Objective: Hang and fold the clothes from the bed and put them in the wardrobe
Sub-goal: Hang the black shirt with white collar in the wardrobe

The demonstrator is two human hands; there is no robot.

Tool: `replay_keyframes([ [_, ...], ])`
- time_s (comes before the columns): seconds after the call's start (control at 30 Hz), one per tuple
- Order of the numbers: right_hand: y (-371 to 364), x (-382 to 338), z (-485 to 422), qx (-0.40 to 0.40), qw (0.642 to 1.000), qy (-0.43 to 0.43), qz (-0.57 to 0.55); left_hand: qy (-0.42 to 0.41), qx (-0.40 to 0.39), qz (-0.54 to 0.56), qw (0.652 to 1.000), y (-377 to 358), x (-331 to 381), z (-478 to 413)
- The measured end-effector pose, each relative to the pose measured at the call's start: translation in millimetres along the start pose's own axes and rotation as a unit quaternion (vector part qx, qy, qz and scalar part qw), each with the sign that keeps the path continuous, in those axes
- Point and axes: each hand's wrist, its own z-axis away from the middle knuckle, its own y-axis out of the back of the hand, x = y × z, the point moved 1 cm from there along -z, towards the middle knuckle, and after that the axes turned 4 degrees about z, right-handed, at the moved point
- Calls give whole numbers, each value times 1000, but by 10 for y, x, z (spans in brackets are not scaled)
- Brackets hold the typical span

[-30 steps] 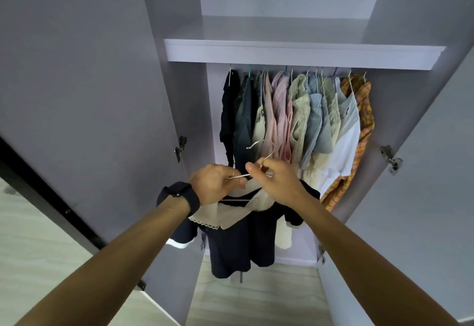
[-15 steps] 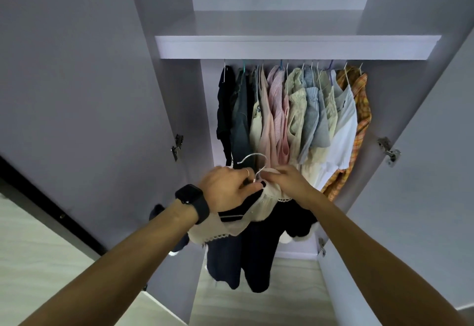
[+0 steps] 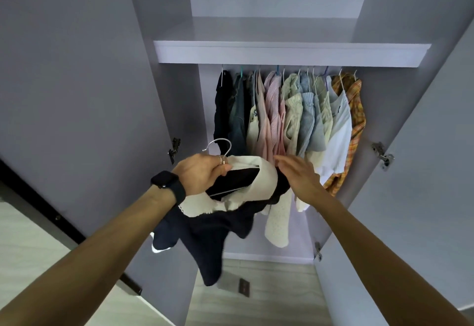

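A navy garment [image 3: 207, 233] with a wide cream collar [image 3: 264, 184] hangs on a wire hanger [image 3: 220, 146]. My left hand [image 3: 202, 171] grips the hanger at its neck, below the hook, in front of the open wardrobe. My right hand [image 3: 297, 171], fingers straight, reaches toward the row of hung clothes [image 3: 289, 115] and touches the lower edge of the pink and cream pieces. The garment dangles below both hands, at the height of the hung clothes' hems.
Several shirts fill the rail under the wardrobe shelf [image 3: 282, 52], from dark ones at left to an orange plaid shirt [image 3: 355, 125] at right. Both wardrobe doors [image 3: 77, 82] stand open, hinges [image 3: 382, 153] exposed. Wood floor [image 3: 256, 300] lies below.
My right hand let go of the hanger and collar and moved right toward the hung clothes. My left hand alone now holds the hanger, and the garment swung left and lower.
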Motion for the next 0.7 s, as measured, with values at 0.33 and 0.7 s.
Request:
replay_keyframes([
  [0.33,-111,86,100,-3,997,31,-69,55,41,107,992,58,-84,10],
  [0.7,240,332,59,109,984,-68,-122,-28,17,119,992,26,233,-174],
])
